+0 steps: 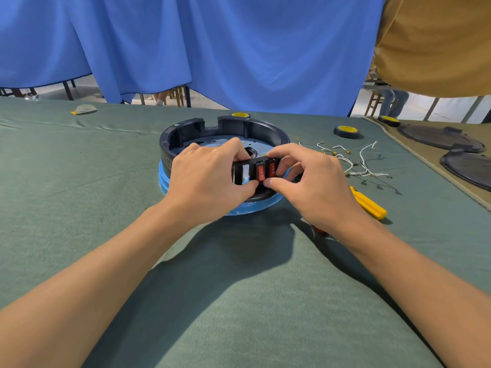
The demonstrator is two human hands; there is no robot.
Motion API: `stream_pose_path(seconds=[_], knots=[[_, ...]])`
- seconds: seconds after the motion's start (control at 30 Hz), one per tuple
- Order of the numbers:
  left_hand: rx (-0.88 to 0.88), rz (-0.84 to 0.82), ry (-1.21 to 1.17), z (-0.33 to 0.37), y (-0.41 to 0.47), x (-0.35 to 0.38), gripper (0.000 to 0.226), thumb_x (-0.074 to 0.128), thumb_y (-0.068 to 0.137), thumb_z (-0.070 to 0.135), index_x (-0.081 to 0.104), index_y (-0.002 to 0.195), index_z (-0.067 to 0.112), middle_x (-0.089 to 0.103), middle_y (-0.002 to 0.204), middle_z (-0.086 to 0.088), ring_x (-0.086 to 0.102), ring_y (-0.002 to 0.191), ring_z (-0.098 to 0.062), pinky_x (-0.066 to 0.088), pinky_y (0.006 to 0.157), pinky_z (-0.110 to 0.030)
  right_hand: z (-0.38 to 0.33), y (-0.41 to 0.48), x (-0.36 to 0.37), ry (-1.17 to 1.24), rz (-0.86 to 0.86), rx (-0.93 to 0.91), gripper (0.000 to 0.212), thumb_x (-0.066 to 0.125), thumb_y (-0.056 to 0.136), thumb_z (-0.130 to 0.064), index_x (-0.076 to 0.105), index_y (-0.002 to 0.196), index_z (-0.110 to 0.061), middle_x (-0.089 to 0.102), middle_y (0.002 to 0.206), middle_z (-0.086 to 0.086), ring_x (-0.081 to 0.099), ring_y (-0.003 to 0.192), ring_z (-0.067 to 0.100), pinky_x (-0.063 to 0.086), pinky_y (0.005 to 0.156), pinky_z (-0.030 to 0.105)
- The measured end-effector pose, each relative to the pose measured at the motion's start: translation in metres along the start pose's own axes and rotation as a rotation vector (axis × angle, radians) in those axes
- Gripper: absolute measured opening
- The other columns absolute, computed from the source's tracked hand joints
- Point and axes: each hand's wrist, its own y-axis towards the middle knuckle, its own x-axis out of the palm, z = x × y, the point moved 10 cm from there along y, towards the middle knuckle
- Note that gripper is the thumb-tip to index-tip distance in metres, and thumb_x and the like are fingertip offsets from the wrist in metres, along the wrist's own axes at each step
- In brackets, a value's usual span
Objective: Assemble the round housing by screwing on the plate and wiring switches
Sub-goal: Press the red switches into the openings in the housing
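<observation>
A round dark housing [265, 128] with a blue band along its bottom stands on the green cloth, and a pale metal plate [212, 142] lies inside it. At its near wall is a black switch panel [240, 171] with two red rocker switches [265, 171] in it. My left hand [210, 179] grips the panel's left end between thumb and fingers. My right hand [308, 181] pinches the right end by the switches. Loose white wires [356, 162] with brass terminals lie to the right of the housing.
A yellow-handled screwdriver [369, 204] lies beside my right wrist. Yellow-capped discs [346, 130] sit behind and to the right of the housing. Dark round covers [441, 138] lie on a tan mat at far right. A person in a tan shirt [435, 43] stands at top right.
</observation>
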Motion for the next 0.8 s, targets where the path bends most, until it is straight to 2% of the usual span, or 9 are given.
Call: stream_pose_path(seconds=[0.1,0.23,0.3,0.43,0.6,0.8], knots=[[-0.010,0.017,-0.005,-0.001,0.000,0.000,0.031,0.075,0.077,0.039,0.066,0.100,0.021,0.072,0.081,0.004,0.060,0.077,-0.027,0.023,0.075,-0.027,0.000,0.002,0.000,-0.005,0.034,0.014,0.030,0.079,0.073,-0.020,0.067,0.098,-0.028,0.065,0.071,-0.009,0.059,0.066,0.011,0.051,0.068,0.033],[0.018,0.045,-0.016,0.000,-0.001,-0.002,0.030,0.075,0.078,0.038,0.067,0.100,0.019,0.071,0.079,0.003,0.052,0.071,-0.024,0.024,0.076,-0.027,-0.001,0.002,0.001,-0.031,0.044,0.010,0.029,0.077,0.074,-0.020,0.065,0.100,-0.029,0.064,0.071,-0.010,0.060,0.070,0.016,0.052,0.068,0.039],[0.049,0.068,-0.015,0.003,-0.002,-0.004,0.030,0.070,0.080,0.043,0.068,0.097,0.017,0.072,0.076,0.003,0.050,0.066,-0.022,0.026,0.075,-0.028,-0.003,0.002,0.001,-0.039,0.031,-0.014,0.026,0.075,0.077,-0.021,0.065,0.101,-0.027,0.063,0.072,-0.009,0.059,0.070,0.015,0.052,0.069,0.038],[-0.006,0.078,-0.038,0.000,-0.002,-0.004,0.040,0.048,0.085,0.053,0.069,0.089,0.019,0.068,0.067,0.004,0.059,0.066,-0.025,0.026,0.072,-0.028,-0.005,0.002,-0.003,-0.004,0.037,-0.036,0.012,0.068,0.087,-0.030,0.068,0.098,-0.028,0.063,0.069,-0.011,0.059,0.065,0.009,0.051,0.068,0.032],[-0.036,0.088,-0.044,-0.002,0.000,-0.002,0.042,0.047,0.087,0.055,0.071,0.084,0.021,0.068,0.064,0.004,0.062,0.065,-0.025,0.026,0.070,-0.028,-0.004,0.003,-0.007,0.010,0.088,-0.015,0.009,0.067,0.088,-0.036,0.072,0.091,-0.029,0.067,0.068,-0.007,0.060,0.065,0.010,0.052,0.066,0.034],[-0.009,0.105,0.000,0.003,0.001,-0.003,0.042,0.048,0.086,0.053,0.071,0.084,0.018,0.067,0.061,0.001,0.062,0.063,-0.029,0.025,0.067,-0.029,0.003,0.005,-0.008,-0.008,0.138,0.067,0.015,0.067,0.083,-0.047,0.070,0.085,-0.033,0.064,0.063,-0.012,0.062,0.069,0.014,0.053,0.065,0.037]])
